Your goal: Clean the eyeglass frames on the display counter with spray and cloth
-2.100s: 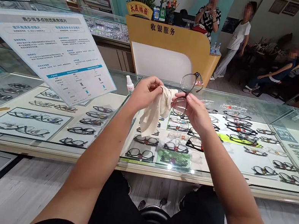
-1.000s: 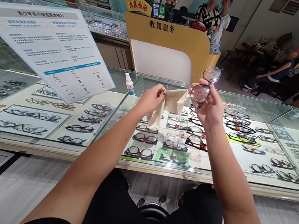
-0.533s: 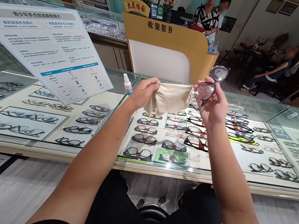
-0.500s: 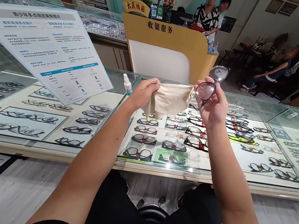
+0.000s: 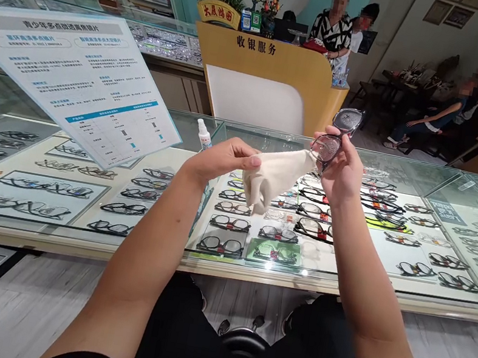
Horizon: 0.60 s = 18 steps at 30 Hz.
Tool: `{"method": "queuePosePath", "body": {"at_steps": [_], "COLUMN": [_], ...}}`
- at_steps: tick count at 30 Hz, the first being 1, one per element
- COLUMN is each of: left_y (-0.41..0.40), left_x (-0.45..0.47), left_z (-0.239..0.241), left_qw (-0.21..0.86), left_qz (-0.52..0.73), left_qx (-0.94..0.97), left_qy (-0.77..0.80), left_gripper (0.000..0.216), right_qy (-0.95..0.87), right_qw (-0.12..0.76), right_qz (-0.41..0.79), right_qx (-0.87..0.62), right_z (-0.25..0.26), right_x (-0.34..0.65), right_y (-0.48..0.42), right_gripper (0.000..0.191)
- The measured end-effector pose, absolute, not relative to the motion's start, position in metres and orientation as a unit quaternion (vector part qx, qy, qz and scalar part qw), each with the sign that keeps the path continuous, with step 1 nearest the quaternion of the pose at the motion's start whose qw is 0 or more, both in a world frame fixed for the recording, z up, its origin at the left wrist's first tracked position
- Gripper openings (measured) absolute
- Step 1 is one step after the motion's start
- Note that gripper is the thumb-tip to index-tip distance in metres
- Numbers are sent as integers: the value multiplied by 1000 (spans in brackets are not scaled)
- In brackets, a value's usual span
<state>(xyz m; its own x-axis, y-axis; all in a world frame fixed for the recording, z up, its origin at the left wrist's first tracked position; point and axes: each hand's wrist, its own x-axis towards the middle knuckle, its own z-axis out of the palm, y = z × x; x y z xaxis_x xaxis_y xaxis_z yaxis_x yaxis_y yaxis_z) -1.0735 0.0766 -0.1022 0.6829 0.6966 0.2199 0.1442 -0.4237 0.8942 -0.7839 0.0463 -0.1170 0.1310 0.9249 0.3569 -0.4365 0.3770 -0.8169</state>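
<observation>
Above the glass counter, my right hand [image 5: 342, 171] is closed on a pair of glasses [image 5: 347, 121] with a dark frame, tilted so one lens points up. Droplets show on the lenses. My left hand [image 5: 226, 160] pinches one end of a cream cleaning cloth [image 5: 277, 173] between thumb and fingers. The cloth's other end reaches the glasses by my right fingers, and its middle sags in folds. Just beyond my left hand stands a white spray bottle [image 5: 203, 134], its lower part hidden by that hand.
Under the glass countertop [image 5: 223, 266] lie rows of spectacle frames [image 5: 222, 245]. A printed sheet [image 5: 76, 76] stands tilted at the left. Beyond is a yellow cashier desk [image 5: 288, 55], with two people [image 5: 332, 32] behind it. Another person [image 5: 437, 118] sits at the far right.
My left hand has moved slightly down, and its end of the cloth has dropped and bunched. The glasses in my right hand have shifted slightly left.
</observation>
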Motion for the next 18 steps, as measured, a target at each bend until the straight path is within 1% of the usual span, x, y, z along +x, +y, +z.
{"method": "queuePosePath", "body": {"at_steps": [4, 9, 13, 18], "left_y": [77, 82, 85, 84], "left_x": [-1074, -1071, -1067, -1060], "left_z": [-105, -106, -107, -107], "left_qw": [491, 502, 488, 495], "left_qz": [363, 449, 486, 491], "left_qx": [734, 665, 647, 643], "left_qy": [297, 323, 328, 316], "left_gripper": [71, 66, 64, 71], "right_qy": [-449, -457, -477, -499], "right_qw": [695, 681, 638, 597], "right_qz": [483, 495, 536, 574], "right_qx": [-287, -285, -278, -257], "right_z": [-118, -111, -107, -112], "right_x": [-784, -785, -792, -807], "right_y": [47, 38, 27, 22], "right_gripper": [38, 35, 37, 39]}}
